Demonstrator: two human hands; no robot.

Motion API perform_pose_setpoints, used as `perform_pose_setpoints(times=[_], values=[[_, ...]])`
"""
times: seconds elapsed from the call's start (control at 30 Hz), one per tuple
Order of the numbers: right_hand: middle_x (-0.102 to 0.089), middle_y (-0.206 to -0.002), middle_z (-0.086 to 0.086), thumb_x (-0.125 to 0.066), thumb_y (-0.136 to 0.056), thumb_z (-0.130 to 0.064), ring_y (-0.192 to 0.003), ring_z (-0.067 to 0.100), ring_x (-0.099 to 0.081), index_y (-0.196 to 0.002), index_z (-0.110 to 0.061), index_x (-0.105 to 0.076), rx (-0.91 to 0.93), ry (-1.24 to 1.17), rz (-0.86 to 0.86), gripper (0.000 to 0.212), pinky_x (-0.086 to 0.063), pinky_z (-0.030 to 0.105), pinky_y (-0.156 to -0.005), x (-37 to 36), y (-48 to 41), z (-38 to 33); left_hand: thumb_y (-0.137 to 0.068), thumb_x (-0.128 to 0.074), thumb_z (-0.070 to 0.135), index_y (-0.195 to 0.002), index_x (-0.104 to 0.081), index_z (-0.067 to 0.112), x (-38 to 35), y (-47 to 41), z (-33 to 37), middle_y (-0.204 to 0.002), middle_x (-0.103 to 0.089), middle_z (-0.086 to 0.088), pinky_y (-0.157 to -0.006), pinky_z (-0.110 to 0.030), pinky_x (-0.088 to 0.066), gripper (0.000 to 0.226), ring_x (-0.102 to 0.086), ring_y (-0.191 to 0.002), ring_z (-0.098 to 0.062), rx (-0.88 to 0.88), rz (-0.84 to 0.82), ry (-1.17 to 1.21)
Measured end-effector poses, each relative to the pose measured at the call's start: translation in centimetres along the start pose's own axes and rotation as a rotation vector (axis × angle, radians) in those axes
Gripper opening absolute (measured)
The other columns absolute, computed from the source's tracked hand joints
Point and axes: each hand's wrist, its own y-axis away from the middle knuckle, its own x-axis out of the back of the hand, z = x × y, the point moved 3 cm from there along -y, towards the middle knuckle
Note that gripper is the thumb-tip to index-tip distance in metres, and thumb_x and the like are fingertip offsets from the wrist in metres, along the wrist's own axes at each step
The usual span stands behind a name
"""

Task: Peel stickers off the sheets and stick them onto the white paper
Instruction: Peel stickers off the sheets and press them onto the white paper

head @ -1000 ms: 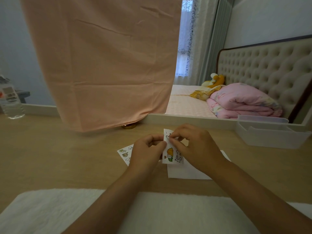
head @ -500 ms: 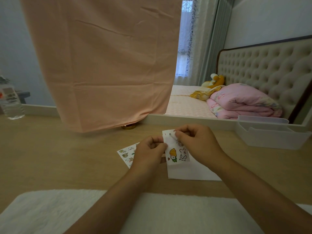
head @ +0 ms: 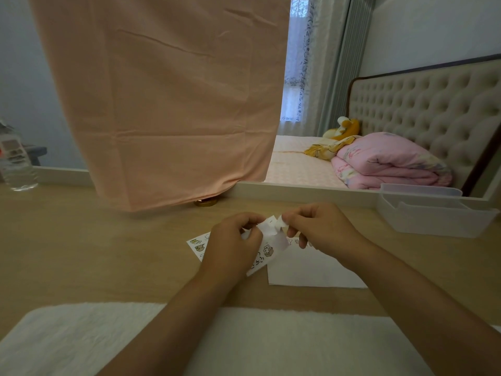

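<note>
**Mia:** What are the hands doing?

**Tom:** The left hand (head: 233,245) grips the sticker sheet (head: 267,251) and holds it up over the left edge of the white paper (head: 306,270). The right hand (head: 320,229) pinches a small white bit (head: 279,223) at the top of that sheet. It is blurry, but I think it is a sticker half off.

**Mia:** How do you peel it well?

**Tom:** Pull slow. Fold the sticker back low over the sheet, not straight up. The left hand should hold tight, close to the spot that is peeling, so the sheet does not bend or rip.

**Mia:** Where does it go then?

**Tom:** The white paper lies flat on the bench (head: 81,253), right under the right hand. Choose a bare spot near the middle of the paper. Put one edge of the sticker down first, then rub it flat with a finger so that no bump stays.

**Mia:** And more stickers?

**Tom:** A second sheet (head: 198,244) lies flat just left of the white paper, partly under the left hand. It is easy to reach next.
</note>
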Motion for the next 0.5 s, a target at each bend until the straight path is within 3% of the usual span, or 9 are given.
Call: perform_pose_setpoints(times=[0.2,0.37,0.5], values=[[-0.076,-0.076,-0.003,-0.064,-0.097,-0.027,-0.057,0.011,-0.062,-0.087,-0.015,-0.077,-0.025,0.064,-0.109,0.02,-0.041,0.022,-0.05,0.0,0.0,0.3,-0.09,-0.056,0.015,-0.105,-0.075,0.03,1.0,-0.9,0.5,-0.103,-0.069,0.017,-0.083,-0.031,-0.054,0.029,-0.061,-0.093,-0.003,-0.134,-0.054,-0.296],[-0.077,-0.081,0.001,-0.064,-0.097,-0.028,-0.059,0.012,-0.064,-0.093,-0.013,-0.076,-0.114,0.029,-0.202,0.02,-0.043,0.024,-0.051,-0.4,-0.1,1.0,-0.093,-0.054,0.022,-0.104,-0.073,0.034,1.1,-1.5,0.7,-0.1,-0.069,0.015,-0.072,-0.024,-0.05,0.025,-0.059,-0.086,-0.005,-0.17,-0.115,-0.541],[-0.077,-0.085,0.003,-0.064,-0.097,-0.03,-0.061,0.012,-0.064,-0.097,-0.011,-0.075,-0.19,0.014,-0.285,0.023,-0.045,0.026,-0.054,-0.4,0.0,1.5,-0.093,-0.053,0.024,-0.105,-0.073,0.034,0.8,-1.5,0.5,-0.101,-0.069,0.014,-0.072,-0.025,-0.047,0.025,-0.056,-0.086,-0.006,-0.228,-0.196,-0.627]])
